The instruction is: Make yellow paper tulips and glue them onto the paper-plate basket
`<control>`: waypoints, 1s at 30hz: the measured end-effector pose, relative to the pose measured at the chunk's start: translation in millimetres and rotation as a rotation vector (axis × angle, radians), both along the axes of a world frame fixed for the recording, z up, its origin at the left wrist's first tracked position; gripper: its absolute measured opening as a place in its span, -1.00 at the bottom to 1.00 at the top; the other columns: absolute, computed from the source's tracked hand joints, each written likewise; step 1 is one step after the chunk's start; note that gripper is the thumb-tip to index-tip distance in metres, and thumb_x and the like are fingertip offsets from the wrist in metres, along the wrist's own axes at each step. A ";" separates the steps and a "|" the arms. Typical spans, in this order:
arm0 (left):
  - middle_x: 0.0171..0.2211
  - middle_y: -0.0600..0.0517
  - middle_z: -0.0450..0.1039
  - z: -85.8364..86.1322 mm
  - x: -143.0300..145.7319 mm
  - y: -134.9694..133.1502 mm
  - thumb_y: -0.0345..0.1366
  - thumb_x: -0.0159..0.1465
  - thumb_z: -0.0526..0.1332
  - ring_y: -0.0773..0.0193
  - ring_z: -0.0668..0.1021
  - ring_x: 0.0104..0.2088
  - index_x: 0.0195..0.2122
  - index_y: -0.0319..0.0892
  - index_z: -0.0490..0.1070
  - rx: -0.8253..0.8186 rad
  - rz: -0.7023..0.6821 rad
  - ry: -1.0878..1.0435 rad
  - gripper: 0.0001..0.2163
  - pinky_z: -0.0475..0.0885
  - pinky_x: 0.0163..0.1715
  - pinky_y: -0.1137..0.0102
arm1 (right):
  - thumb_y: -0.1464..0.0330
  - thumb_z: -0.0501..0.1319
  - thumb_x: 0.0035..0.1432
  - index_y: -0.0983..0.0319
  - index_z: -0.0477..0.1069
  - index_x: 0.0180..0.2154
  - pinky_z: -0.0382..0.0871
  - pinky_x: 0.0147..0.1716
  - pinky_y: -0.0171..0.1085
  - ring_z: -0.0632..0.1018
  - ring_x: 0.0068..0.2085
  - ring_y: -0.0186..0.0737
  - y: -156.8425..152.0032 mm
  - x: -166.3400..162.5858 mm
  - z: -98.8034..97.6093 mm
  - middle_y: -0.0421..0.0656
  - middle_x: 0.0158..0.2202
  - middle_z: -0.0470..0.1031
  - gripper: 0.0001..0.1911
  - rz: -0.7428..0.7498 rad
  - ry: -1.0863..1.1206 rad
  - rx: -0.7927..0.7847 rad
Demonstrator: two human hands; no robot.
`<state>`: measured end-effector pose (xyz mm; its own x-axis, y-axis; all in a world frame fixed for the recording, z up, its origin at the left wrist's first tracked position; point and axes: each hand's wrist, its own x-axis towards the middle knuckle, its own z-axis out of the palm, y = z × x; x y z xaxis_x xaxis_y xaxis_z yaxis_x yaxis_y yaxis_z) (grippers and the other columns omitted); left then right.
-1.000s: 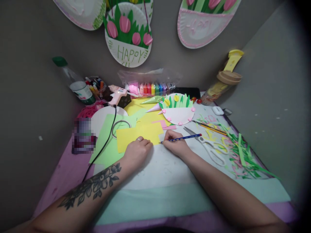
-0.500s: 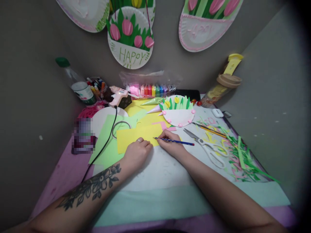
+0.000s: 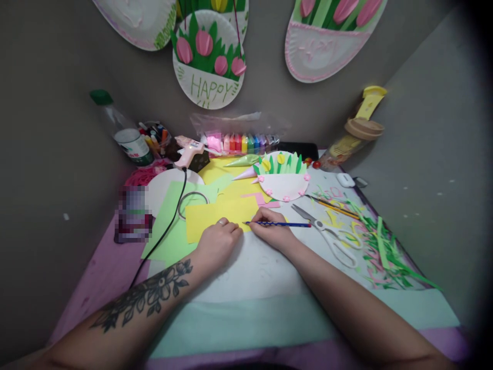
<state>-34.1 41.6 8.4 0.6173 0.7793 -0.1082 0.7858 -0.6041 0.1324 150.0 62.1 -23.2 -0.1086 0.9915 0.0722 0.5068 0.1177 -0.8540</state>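
- Slim blue pencil (image 3: 287,224) is pinched by fingers of the right hand (image 3: 271,232).
- Rectangular yellow paper (image 3: 210,215) is overlapped by fingers of the left hand (image 3: 219,240); closure cannot be determined.

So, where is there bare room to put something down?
Free: white surface bordered by the left hand, right hand and mint-green strip; also that strip's middle. Crowded: right side, with white-handled metal scissors and green paper scraps.

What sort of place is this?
Probably a craft corner: white-handled metal scissors, a pink plastic glue gun and a round, tulip-decorated white paper plate on the grey wall.
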 end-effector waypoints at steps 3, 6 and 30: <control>-0.20 -0.11 0.50 -1.1 -0.4 -0.2 -0.44 0.27 0.05 0.11 0.43 -0.15 -0.10 -0.24 0.42 0.005 -0.008 0.004 -0.77 0.42 -0.24 0.29 | 0.40 0.20 -0.07 0.20 0.32 -0.57 0.19 -0.54 -0.37 0.38 -0.53 -0.34 0.4 0.2 0.4 -0.28 -0.59 0.40 -0.91 -0.010 0.007 -0.002; -0.17 -0.11 0.50 -0.8 -0.7 -0.3 -0.44 0.27 0.05 0.12 0.44 -0.14 -0.11 -0.25 0.43 0.005 -0.019 0.008 -0.77 0.42 -0.23 0.30 | 0.41 0.20 -0.09 0.20 0.33 -0.57 0.21 -0.53 -0.37 0.39 -0.52 -0.33 0.7 1.1 -1.1 -0.28 -0.58 0.41 -0.92 0.027 0.007 -0.018; -0.15 -0.10 0.51 -2.8 -1.0 0.7 -0.45 0.25 0.07 0.09 0.45 -0.15 -0.14 -0.25 0.44 0.009 -0.031 0.016 -0.78 0.45 -0.24 0.27 | 0.46 0.20 -0.17 0.22 0.31 -0.60 0.19 -0.54 -0.38 0.35 -0.53 -0.35 1.5 4.7 1.0 -0.28 -0.60 0.37 -0.92 0.078 0.094 -0.106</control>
